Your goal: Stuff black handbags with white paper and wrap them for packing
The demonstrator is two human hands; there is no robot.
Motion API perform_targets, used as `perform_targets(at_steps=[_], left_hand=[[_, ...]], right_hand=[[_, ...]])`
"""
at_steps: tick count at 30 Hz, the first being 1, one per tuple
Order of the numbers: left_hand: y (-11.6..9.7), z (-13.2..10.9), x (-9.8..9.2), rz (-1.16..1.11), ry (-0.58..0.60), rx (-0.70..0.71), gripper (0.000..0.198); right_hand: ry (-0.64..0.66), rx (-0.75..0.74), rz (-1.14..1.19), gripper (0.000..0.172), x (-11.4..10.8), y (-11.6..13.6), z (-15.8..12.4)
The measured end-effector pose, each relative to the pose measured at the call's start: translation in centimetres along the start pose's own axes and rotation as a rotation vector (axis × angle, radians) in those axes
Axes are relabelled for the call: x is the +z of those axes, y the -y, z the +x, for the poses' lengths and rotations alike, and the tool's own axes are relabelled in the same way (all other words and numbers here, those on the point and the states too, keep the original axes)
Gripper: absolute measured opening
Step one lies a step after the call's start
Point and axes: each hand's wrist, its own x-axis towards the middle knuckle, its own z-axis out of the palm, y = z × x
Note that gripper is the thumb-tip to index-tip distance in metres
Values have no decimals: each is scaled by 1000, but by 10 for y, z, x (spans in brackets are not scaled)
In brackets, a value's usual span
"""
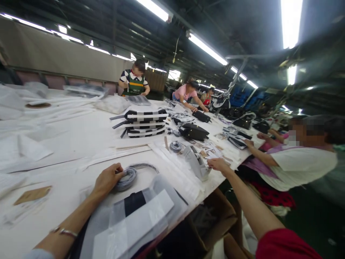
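Observation:
My left hand [109,177] is closed on a coiled grey strap [128,178], its thumb and fingers pinching the coil's left side. One end of the strap curves away over the white table. My right hand [219,165] is at the near right end of a grey tape dispenser [194,162], fingertips pinched together. Whatever is between those fingertips is too small to make out. In front of me lies a clear plastic bag [164,187], with a white sheet [134,225] and something black showing through it.
Stacked black-and-white strapped pieces [147,124] stand beyond my hands. Black bags [194,132] and another strap coil [175,146] lie to their right. A brown paper tag [32,195] is at left. Co-workers stand along the table; one in white [304,163] is close on the right.

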Motion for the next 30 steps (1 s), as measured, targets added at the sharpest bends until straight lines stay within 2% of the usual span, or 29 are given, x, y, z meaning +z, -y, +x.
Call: perform_targets(at_steps=[3,6,11,19,24,27,30], left_hand=[[-2,-1,-1,26,-2,-13,17],[-2,-1,-2,12,-7,-5,15],[2,2,1,-11,3,-22,17],[7,5,4,-11,-1,-31,20],[7,5,4,-8,-6,-35,19],[4,5,1,-10,10,-39,19],[0,1,-1,-19,-1,-31,17]], right_hand=[[185,117,130,23,7,-4,2],[251,176,222,20,7,-5,3],[176,156,311,16,12,-9,-2],[-30,38,319,23,7,-24,-31],[-65,118,340,24,18,-42,-49],[-50,182,322,22,31,-44,-52],[-52,202,239,20,35,-44,-61]])
